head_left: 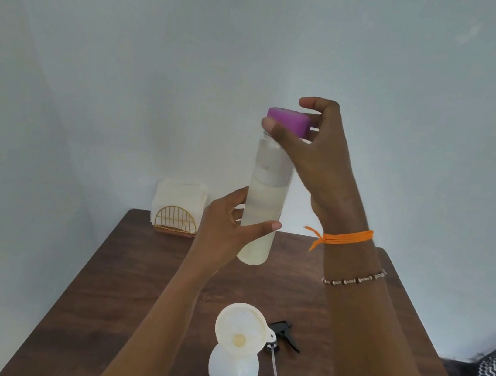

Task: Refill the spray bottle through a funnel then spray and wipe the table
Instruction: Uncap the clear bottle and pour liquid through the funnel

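Left hand [228,226] grips clear water bottle [266,196] upright, raised above table [131,283]; right hand [312,152] pinches purple cap [288,121], likely unscrewing. Spray bottle [231,373] below, white funnel [241,328] seated, ready for pour. Trigger head [283,336] lies beside it.

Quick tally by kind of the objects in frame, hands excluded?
Bottles: 2, clear purple-capped bottle, white plastic spray bottle
Funnels: 1, white plastic funnel
Spray heads: 1, black trigger spray head
Napkin holders: 1, gold wire napkin holder
Total: 5
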Tool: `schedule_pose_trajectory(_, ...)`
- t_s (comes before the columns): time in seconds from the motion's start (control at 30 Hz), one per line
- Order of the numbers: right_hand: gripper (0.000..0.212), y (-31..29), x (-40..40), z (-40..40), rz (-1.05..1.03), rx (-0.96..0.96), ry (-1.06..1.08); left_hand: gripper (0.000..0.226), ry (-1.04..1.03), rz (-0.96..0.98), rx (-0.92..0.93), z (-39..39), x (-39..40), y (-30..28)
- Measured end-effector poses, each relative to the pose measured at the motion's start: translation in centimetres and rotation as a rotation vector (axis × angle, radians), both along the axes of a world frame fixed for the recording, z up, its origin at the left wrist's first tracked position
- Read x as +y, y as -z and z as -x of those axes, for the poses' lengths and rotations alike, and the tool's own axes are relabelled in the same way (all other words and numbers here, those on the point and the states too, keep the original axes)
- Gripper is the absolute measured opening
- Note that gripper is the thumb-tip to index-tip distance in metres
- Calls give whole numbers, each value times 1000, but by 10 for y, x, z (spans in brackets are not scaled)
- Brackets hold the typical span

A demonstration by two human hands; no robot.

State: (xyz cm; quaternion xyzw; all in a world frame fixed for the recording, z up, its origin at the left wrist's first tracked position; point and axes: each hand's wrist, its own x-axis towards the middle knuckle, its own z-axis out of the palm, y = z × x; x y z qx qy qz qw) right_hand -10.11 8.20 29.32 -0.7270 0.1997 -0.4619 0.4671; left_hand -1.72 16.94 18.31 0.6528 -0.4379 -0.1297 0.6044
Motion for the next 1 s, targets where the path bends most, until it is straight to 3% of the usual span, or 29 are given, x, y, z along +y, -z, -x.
schedule_pose_trajectory(0.1,61,3,-4,-2,-36,-14,-2,57,11,-4,-4,0,-2,2)
schedule_pose_trajectory(0.2,53,0,-9,2,-215,-84,-219,52,23,-9,-10,1,1,0)
schedule_pose_trajectory(0.3,43,2,-15,3,-194,-50,-266,48,25,-19,-4,1,2,-2)
schedule_pose_trajectory(0.43,38,3,-11,2,-175,-12,-148,48,11,-12,17,0,0,-1)
schedule_pose_trajectory(0.6,48,3,-5,-5,-31,-28,89,50,19,8,20,4,-4,1)
schedule_pose_trajectory(0.83,48,-1,-9,5,-87,-27,-13,48,4,7,26,4,-6,-5)
schedule_pose_trajectory(1.0,73,-1,-2,-4,57,17,165,51,-9,-8,0,5,-9,-7)
